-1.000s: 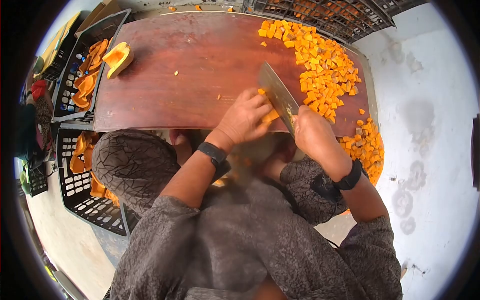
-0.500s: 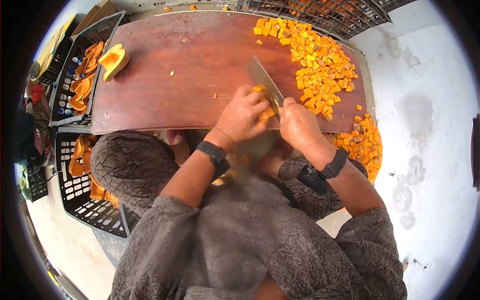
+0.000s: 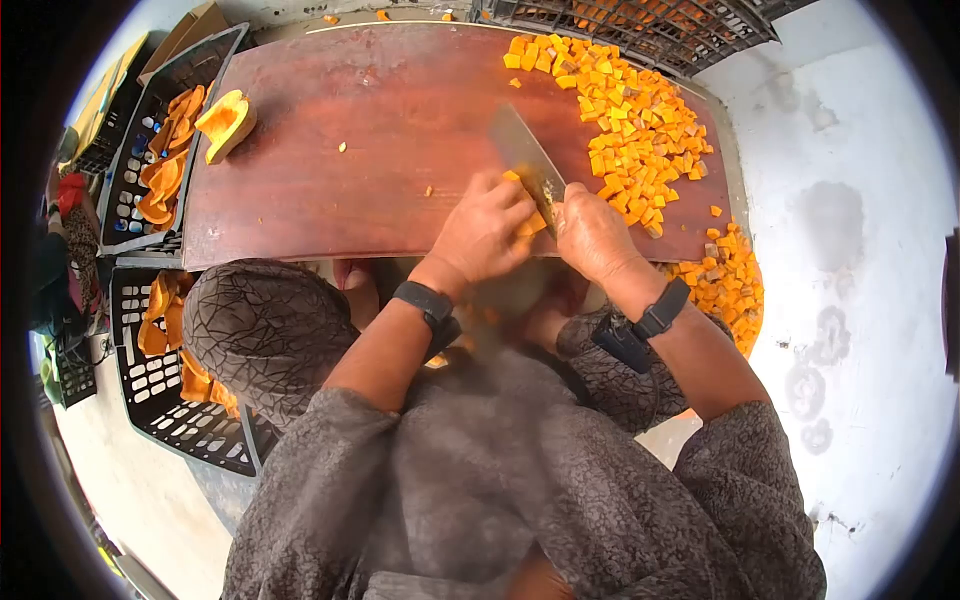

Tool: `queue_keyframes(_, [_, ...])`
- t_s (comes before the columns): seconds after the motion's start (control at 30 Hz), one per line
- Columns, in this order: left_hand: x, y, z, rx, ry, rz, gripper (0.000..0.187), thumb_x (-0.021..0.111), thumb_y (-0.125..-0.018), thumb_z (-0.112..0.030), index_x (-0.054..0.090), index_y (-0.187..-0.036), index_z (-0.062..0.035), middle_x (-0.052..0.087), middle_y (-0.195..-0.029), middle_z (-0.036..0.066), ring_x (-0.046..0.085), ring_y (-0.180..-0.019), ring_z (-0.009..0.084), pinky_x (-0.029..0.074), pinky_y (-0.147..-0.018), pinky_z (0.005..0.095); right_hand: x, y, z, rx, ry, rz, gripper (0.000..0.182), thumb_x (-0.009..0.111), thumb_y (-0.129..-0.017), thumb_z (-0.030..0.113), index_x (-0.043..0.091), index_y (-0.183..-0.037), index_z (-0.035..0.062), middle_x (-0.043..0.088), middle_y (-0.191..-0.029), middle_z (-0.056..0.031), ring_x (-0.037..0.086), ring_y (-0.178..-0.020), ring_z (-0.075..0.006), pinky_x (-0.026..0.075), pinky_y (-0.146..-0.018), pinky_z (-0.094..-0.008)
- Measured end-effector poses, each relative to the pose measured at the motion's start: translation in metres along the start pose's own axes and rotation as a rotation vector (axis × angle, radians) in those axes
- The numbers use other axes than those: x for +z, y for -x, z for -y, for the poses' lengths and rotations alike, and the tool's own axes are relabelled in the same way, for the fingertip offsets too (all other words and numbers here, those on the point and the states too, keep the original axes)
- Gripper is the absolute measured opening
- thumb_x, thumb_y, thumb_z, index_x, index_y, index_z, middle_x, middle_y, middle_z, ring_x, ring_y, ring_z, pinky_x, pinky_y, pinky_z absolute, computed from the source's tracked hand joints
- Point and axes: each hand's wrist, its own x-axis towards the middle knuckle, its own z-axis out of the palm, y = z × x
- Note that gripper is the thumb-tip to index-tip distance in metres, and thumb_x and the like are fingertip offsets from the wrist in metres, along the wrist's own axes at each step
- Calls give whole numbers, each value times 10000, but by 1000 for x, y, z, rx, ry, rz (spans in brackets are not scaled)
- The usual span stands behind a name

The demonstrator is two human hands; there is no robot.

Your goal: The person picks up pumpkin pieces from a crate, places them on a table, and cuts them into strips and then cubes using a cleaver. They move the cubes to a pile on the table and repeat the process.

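Observation:
My right hand (image 3: 592, 230) is closed around the handle of a wide-bladed cleaver (image 3: 528, 157), its blade pointing away from me and to the left. Just left of the blade, my left hand (image 3: 485, 225) has curled fingers on a piece of orange pumpkin (image 3: 531, 225), most of it hidden behind the fingers and blade. Both hands are over the near edge of the reddish-brown board (image 3: 330, 190). Many pumpkin cubes (image 3: 640, 130) are heaped along the board's right side. A larger hollowed pumpkin chunk (image 3: 227, 124) rests at the far left.
Black crates (image 3: 190, 400) with curved pumpkin pieces (image 3: 165, 180) stand to the left. More cubes (image 3: 735, 295) are piled below the board's right end. A dark crate (image 3: 640, 28) stands behind the board, and a white wall (image 3: 840, 250) rises on the right.
The cleaver has shifted very slightly left along with my right hand. My left hand keeps nearly the same hold on the pumpkin piece.

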Motion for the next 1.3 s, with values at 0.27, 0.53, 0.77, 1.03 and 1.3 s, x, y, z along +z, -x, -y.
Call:
queue_keyframes(0.27, [4,1,3,-22,16,-39,258,672,-658,-128,630,-905,-64,569,-987,124,505,-1017,368,459,-905,428,-9,25,-5,-67,2,45,132,551,-883,106,502,-869,-16,615,-720,-260,623,-739,-447,498,-668,-503])
queue_keyframes(0.53, [7,3,5,-22,35,-28,369,696,-608,-169,640,-965,-97,569,-1015,93,492,-991,340,412,-948,442,15,-12,-4,-18,25,-47,153,587,-800,84,540,-895,-26,652,-797,-245,651,-794,-425,509,-708,-499])
queue_keyframes(0.77, [8,7,5,-33,48,-41,352,692,-617,-180,629,-952,-92,554,-1030,99,488,-998,348,412,-940,452,5,15,7,-33,72,18,140,568,-872,112,515,-872,-17,637,-755,-254,646,-758,-416,517,-688,-481])
queue_keyframes(1.03, [-2,5,2,-7,26,-45,292,688,-643,-142,637,-920,-65,563,-1014,125,500,-1025,376,459,-899,440,18,-23,14,-25,58,-45,140,578,-847,106,533,-882,-23,644,-770,-253,650,-779,-419,519,-698,-484])
queue_keyframes(1.3, [1,7,8,-11,15,-92,301,687,-648,-116,631,-938,-56,576,-1016,120,504,-1030,370,459,-910,435,9,-7,-7,113,-5,-95,173,558,-869,136,537,-873,-35,624,-797,-286,615,-805,-464,489,-732,-516])
